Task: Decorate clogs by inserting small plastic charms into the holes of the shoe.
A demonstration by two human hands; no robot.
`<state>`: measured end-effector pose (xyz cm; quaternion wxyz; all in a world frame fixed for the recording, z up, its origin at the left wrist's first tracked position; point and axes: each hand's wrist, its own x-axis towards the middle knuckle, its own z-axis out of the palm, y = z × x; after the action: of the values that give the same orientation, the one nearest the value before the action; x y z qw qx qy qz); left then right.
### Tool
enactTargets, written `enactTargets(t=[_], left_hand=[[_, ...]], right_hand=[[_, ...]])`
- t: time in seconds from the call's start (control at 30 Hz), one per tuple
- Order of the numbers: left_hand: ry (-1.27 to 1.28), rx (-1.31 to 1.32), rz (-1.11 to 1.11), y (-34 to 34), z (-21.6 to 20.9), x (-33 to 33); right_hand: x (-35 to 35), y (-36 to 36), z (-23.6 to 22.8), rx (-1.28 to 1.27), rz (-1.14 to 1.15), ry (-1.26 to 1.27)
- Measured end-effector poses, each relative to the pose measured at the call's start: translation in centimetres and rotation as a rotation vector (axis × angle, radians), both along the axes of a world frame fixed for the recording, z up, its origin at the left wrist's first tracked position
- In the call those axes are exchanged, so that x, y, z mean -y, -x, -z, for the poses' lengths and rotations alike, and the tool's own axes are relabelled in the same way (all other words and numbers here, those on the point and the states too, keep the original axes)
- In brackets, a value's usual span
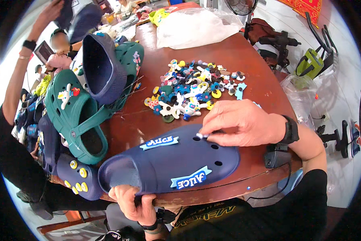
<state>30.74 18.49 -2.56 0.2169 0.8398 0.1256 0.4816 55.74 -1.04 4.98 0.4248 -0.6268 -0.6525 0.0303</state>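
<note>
A navy foam clog (176,158) lies across the near edge of the table, its toe to the right. Two light-blue banner charms sit on its upper, one on the far side (159,142) and one on the near side (191,178). My left hand (132,205) is closed on the clog's heel rim, thumb outside. Over the toe, my right hand (238,122) pinches a small whitish shoe charm (201,135) at one of the vent holes. Its fingers hide most of the charm. Beyond lies a pile of colourful shoe charms (192,90).
Green clogs (74,112) and navy clogs (102,70) are heaped at the left. A navy clog with yellow charms (80,176) touches the table's edge. A black device with a cable (277,156) sits right. Another person's arm (17,76) reaches up at far left. A plastic bag (198,28) lies behind.
</note>
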Motion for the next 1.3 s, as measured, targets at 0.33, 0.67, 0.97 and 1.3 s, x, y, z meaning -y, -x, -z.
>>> enactTargets(t=[0.33, 0.67, 0.97, 1.3], left_hand=[[-0.059, -0.064, -0.011, -0.1, -1.0, 0.1], [-0.08, -0.071, 0.052, 0.1, -1.4, -0.2], [-0.065, -0.03, 0.042, -0.3, -0.9, -0.4], [-0.079, -0.027, 0.027, 0.1, -0.9, -0.2]], right_hand=[[-0.8, 0.3, 0.2, 0.255, 0.007, 0.038], [-0.3, 1.1, -1.8, 0.492, -0.051, 0.2], [0.2, 0.5, -1.4, 0.414, 0.027, 0.172], [1.7, -1.2, -1.3, 0.248, 0.13, 0.62]])
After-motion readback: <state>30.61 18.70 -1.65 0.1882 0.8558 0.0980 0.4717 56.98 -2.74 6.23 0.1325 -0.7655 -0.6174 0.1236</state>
